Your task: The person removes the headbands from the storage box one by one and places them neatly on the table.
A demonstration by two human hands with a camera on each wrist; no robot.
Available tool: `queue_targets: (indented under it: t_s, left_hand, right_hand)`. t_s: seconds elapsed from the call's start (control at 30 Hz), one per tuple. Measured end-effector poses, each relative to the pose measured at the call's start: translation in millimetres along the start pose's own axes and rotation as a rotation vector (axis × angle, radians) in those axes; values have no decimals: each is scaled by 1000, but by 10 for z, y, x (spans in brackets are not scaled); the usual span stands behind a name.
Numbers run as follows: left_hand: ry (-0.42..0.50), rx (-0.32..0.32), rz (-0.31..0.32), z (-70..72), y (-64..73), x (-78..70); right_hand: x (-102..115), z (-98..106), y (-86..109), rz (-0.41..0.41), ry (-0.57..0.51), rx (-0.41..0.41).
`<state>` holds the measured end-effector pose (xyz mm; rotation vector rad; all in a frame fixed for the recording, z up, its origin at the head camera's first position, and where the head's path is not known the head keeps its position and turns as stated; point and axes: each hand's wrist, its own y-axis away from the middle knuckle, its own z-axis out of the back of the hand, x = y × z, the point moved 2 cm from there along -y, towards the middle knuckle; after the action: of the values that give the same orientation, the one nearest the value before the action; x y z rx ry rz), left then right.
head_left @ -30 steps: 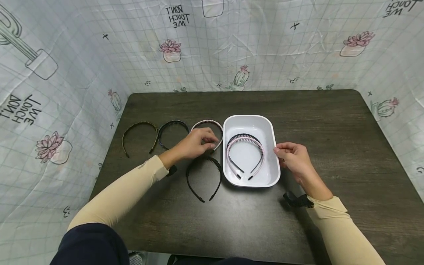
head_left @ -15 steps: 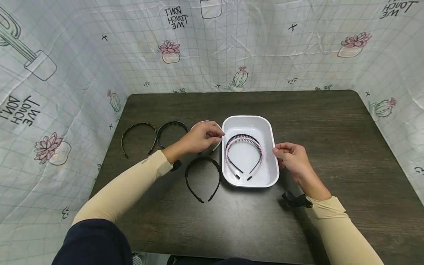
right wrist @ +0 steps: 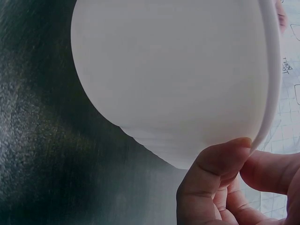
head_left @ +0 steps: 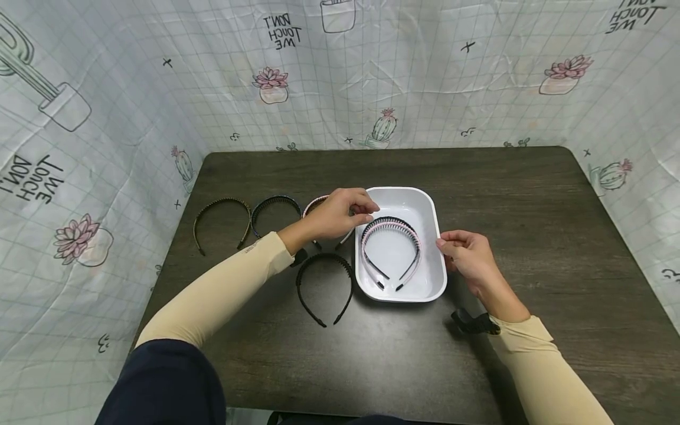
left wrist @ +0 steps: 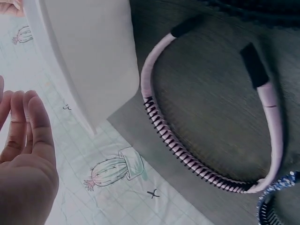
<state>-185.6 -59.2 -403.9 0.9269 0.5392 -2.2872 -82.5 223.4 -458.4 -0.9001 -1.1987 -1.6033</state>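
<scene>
My right hand (head_left: 470,254) pinches the right rim of a white tray (head_left: 437,260) between thumb and curled fingers; the right wrist view shows this pinch (right wrist: 211,187) closely. In the tray lie a pink toothed headband (head_left: 368,264) and a dark one partly overlapping it. Over the tray's left rim hovers my left hand (head_left: 340,213), its fingers loosely bent and nothing seen between them. Below its wrist, another pink headband (left wrist: 176,147) lies on the table beside the tray, mostly hidden in the head view.
A black headband (head_left: 325,257) lies at the tray's front left. Farther left are a dark blue, glittery headband (head_left: 276,199) and a brownish-gold one (head_left: 223,200). The dark wooden table (head_left: 531,236) meets a patterned cloth (head_left: 451,82) behind and at the sides.
My left hand has moved right, from above the pink headband on the table to over the tray's left side. The right hand keeps its pinch on the rim, and the headbands lie as before.
</scene>
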Motion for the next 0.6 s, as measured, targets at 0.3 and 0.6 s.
queue_targets:
  t_s: [0.3,0.6]
  left_hand:
    - [8,12,-3,-63,-124,-48]
    - [-2,28,-1,-120,-212,-74]
  right_hand:
    - [10,11,-7,-7,10,-4]
    - [-5,21,-4,-1,8,-6]
